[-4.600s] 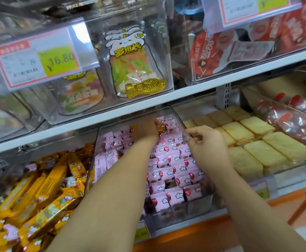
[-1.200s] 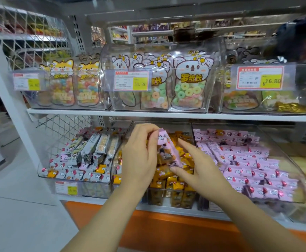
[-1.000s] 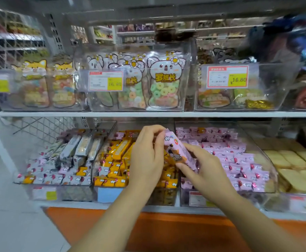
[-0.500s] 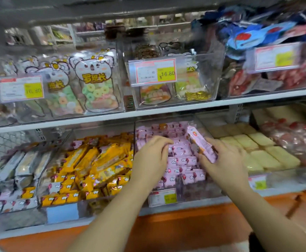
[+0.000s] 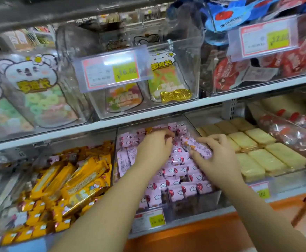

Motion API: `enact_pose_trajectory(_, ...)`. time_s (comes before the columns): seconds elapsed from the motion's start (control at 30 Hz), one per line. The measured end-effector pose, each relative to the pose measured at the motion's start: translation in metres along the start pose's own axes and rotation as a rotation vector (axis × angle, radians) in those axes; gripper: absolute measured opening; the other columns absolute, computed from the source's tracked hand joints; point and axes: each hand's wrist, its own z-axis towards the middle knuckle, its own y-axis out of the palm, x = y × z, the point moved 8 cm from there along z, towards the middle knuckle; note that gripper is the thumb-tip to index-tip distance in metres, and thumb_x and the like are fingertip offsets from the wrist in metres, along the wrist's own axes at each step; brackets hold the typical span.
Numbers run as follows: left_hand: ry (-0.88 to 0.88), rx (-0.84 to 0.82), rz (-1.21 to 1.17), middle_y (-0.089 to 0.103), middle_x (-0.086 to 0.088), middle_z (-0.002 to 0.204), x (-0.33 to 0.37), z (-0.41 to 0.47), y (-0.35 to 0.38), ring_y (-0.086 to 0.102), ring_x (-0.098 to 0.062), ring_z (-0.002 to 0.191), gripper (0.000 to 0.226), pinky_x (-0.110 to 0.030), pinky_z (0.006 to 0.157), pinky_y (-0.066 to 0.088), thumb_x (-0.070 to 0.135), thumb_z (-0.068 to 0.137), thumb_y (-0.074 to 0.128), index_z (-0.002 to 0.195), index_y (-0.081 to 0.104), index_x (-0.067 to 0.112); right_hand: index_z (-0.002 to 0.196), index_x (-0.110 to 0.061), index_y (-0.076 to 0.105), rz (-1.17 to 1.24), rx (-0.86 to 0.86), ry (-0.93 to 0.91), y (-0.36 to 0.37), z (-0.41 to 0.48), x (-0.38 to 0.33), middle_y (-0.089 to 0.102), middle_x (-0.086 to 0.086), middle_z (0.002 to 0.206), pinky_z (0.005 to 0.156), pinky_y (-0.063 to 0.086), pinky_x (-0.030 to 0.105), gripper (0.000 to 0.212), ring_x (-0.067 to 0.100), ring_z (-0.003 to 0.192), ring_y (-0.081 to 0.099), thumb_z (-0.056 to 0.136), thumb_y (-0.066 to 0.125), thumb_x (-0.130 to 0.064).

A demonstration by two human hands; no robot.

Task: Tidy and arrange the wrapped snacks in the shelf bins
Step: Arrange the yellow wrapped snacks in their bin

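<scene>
A clear shelf bin (image 5: 188,206) on the lower shelf holds several small pink wrapped snacks (image 5: 177,190) in rows. My right hand (image 5: 219,160) grips a longer pink snack bar (image 5: 196,147) and holds it low over the right side of this bin. My left hand (image 5: 153,149) reaches deep into the bin with curled fingers touching the pink packs near the back; what its fingertips hold is hidden.
To the left, a bin of yellow wrapped bars (image 5: 72,180). On the right sits a bin of pale yellow cakes (image 5: 257,153), then red-wrapped sweets (image 5: 297,131). The upper shelf (image 5: 112,122) overhangs with clear bins of gummy bags (image 5: 165,79) and a price tag (image 5: 112,70).
The view has swung right from the yellow-bar bin to the pink bin. My right hand carried the long pink bar across and lowered it into the pink bin; my left hand reached further back.
</scene>
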Motion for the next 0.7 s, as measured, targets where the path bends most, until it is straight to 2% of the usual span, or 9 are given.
enact_pose_trajectory(0.13, -0.177, -0.07, -0.068, 0.062, 0.004, 0.12, -0.007, 0.048, 0.027, 0.059, -0.016, 0.096, 0.024, -0.025, 0.082, 0.047, 0.025, 0.099, 0.044, 0.117, 0.06, 0.028, 0.107, -0.028, 0.065, 0.252, -0.105, 0.026, 0.005, 0.003, 0.013, 0.051, -0.011, 0.107, 0.071, 0.039, 0.004, 0.031, 0.001, 0.092, 0.052, 0.078, 0.07, -0.038)
enact_pose_trajectory(0.2, -0.208, -0.035, -0.068, 0.06, 0.005, 0.125, -0.01, 0.068, 0.039, 0.058, -0.014, 0.105, 0.025, -0.021, 0.082, 0.042, 0.023, 0.099, 0.044, 0.116, 0.061, 0.027, 0.106, -0.032, 0.063, 0.319, -0.138, 0.023, 0.005, 0.002, 0.016, 0.051, -0.016, 0.104, 0.071, 0.036, -0.002, 0.031, -0.006, 0.093, 0.05, 0.077, 0.069, -0.042)
enact_pose_trajectory(0.3, -0.189, -0.003, 0.001, 0.059, 0.004, 0.129, -0.014, 0.088, 0.052, 0.056, -0.017, 0.113, 0.028, -0.024, 0.085, 0.041, 0.021, 0.099, 0.043, 0.118, 0.063, 0.027, 0.1, -0.036, 0.062, 0.407, -0.163, 0.024, 0.006, 0.002, 0.02, 0.054, -0.019, 0.104, 0.073, 0.034, -0.002, 0.033, -0.01, 0.095, 0.05, 0.076, 0.063, -0.059)
enact_pose_trajectory(0.33, -0.168, 0.004, 0.002, 0.062, 0.002, 0.125, -0.014, 0.093, 0.054, 0.058, -0.019, 0.111, 0.028, -0.026, 0.085, 0.041, 0.019, 0.099, 0.043, 0.115, 0.065, 0.027, 0.097, -0.037, 0.063, 0.441, -0.165, 0.031, 0.006, 0.003, 0.021, 0.055, -0.017, 0.104, 0.073, 0.034, -0.001, 0.029, -0.011, 0.095, 0.05, 0.078, 0.062, -0.059)
enact_pose_trajectory(0.43, -0.102, 0.007, -0.032, 0.067, -0.004, 0.108, -0.012, 0.106, 0.059, 0.06, -0.022, 0.101, 0.027, -0.026, 0.08, 0.039, 0.012, 0.096, 0.046, 0.103, 0.07, 0.023, 0.091, -0.037, 0.067, 0.524, -0.152, 0.061, 0.009, 0.007, 0.026, 0.059, -0.012, 0.103, 0.07, 0.039, 0.002, 0.008, -0.004, 0.089, 0.054, 0.085, 0.062, -0.039)
enact_pose_trajectory(0.53, -0.057, -0.014, -0.037, 0.063, -0.003, 0.097, -0.012, 0.111, 0.065, 0.058, -0.019, 0.093, 0.024, -0.027, 0.083, 0.04, 0.011, 0.096, 0.047, 0.094, 0.068, 0.023, 0.092, -0.034, 0.069, 0.515, -0.141, 0.065, 0.012, 0.011, 0.031, 0.059, -0.011, 0.101, 0.072, 0.041, 0.009, 0.01, 0.001, 0.085, 0.056, 0.085, 0.063, -0.032)
enact_pose_trajectory(0.57, -0.052, -0.028, -0.028, 0.063, -0.003, 0.097, -0.013, 0.114, 0.068, 0.058, -0.018, 0.093, 0.023, -0.026, 0.085, 0.04, 0.012, 0.096, 0.047, 0.095, 0.067, 0.022, 0.093, -0.033, 0.07, 0.517, -0.139, 0.069, 0.013, 0.012, 0.032, 0.06, -0.011, 0.1, 0.074, 0.041, 0.013, 0.01, 0.003, 0.085, 0.056, 0.085, 0.064, -0.03)
enact_pose_trajectory(0.63, -0.058, -0.055, -0.009, 0.066, -0.003, 0.113, -0.018, 0.119, 0.076, 0.06, -0.019, 0.104, 0.023, -0.029, 0.093, 0.041, 0.016, 0.097, 0.049, 0.11, 0.068, 0.017, 0.093, -0.03, 0.07, 0.533, -0.129, 0.081, 0.014, 0.013, 0.033, 0.06, -0.009, 0.1, 0.077, 0.043, 0.017, 0.011, 0.007, 0.086, 0.057, 0.085, 0.066, -0.025)
enact_pose_trajectory(0.7, -0.067, -0.067, 0.003, 0.065, -0.004, 0.12, -0.021, 0.122, 0.08, 0.06, -0.021, 0.109, 0.024, -0.034, 0.098, 0.044, 0.019, 0.096, 0.052, 0.115, 0.067, 0.016, 0.093, -0.028, 0.071, 0.539, -0.12, 0.091, 0.014, 0.014, 0.034, 0.061, -0.005, 0.099, 0.077, 0.045, 0.018, 0.011, 0.011, 0.085, 0.057, 0.084, 0.066, -0.023)
